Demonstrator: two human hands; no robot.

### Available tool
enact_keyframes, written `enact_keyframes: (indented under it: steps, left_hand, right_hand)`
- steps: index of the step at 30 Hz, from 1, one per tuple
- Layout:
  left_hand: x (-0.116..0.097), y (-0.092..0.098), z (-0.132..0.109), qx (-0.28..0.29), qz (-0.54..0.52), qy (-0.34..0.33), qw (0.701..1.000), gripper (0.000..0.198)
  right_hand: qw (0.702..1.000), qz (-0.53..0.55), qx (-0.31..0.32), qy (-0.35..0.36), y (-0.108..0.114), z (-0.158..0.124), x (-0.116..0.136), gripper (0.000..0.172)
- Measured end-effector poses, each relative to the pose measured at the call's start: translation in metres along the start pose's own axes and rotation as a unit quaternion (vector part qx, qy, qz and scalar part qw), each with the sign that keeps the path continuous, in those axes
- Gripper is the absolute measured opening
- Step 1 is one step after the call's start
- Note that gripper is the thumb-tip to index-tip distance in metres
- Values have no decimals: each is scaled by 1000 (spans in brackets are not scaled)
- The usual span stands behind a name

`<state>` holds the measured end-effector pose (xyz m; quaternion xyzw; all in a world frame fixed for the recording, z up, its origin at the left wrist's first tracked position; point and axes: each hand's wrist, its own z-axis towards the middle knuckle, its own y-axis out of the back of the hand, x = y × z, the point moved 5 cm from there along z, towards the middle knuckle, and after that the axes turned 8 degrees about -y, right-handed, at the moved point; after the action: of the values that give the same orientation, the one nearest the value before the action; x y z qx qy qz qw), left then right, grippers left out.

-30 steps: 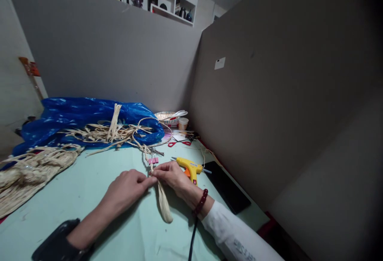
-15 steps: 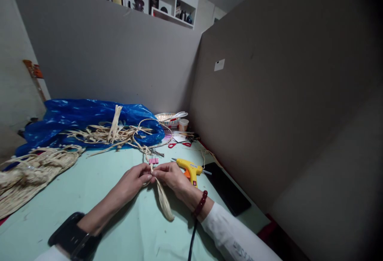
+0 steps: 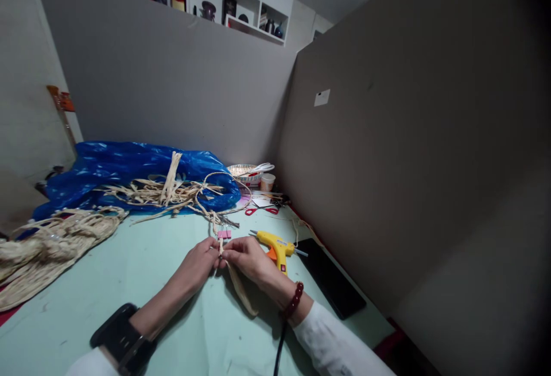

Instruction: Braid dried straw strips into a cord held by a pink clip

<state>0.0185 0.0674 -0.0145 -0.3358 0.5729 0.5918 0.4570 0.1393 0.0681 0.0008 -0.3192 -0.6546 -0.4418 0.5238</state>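
Note:
A pale braided cord of dried plant fibre, perhaps corn husk [image 3: 241, 293], runs between my hands, its loose tail hanging down toward me over the table. My left hand [image 3: 202, 258] pinches the cord from the left, fingertips closed. From the other side, my right hand [image 3: 247, 258] grips the same strip between thumb and fingers. Just beyond my fingertips, a pink binder clip [image 3: 224, 235] sits on the cord. Close by my right hand lies a yellow glue gun [image 3: 278, 245] with an orange trigger, a glue stick poking out of its back.
Behind, a blue plastic bag [image 3: 129, 161] holds loose husk strips [image 3: 172, 183]. A woven fibre piece [image 3: 55, 255] lies at left. Red-handled scissors [image 3: 262, 211], a basket [image 3: 245, 173] and a paper cup [image 3: 267, 181] stand at the back. A black slab [image 3: 331, 278] borders the right partition.
The view has shifted slightly, moving everything a little to the right. My fingers have closed in further around the cord, and its tail has turned and looks narrower.

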Motion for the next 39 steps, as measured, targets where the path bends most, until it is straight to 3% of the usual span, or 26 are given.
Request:
enact_keyframes:
  steps: [8, 14, 21, 25, 30, 33, 36, 39]
  left_hand:
    - [-3, 1, -1, 13, -20, 18, 1000, 17]
    - [-7, 2, -6, 23, -40, 34, 998, 22]
    - [3, 8, -4, 2, -23, 41, 999, 22]
    - [8, 7, -2, -4, -17, 47, 999, 23]
    - [11, 7, -2, -10, -20, 52, 998, 19]
    - [9, 7, -3, -8, -24, 52, 998, 19]
    - [7, 8, -4, -9, -25, 50, 998, 18]
    - [7, 7, -5, -15, -25, 47, 998, 18]
  right_hand:
    - [976, -206, -64, 37, 7, -12, 16, 20]
    - [939, -324, -108, 36, 9, -19, 20, 17]
    - [924, -349, -153, 25, 15, -24, 27, 19]
    - [923, -354, -143, 51, 11, -28, 29, 22]
    - [929, -362, -59, 53, 9, -29, 21, 23]
    - [922, -381, -51, 43, 12, -31, 18, 23]
    - [899, -431, -73, 17, 13, -31, 15, 22]
    - [855, -509, -102, -10, 12, -26, 11, 25]
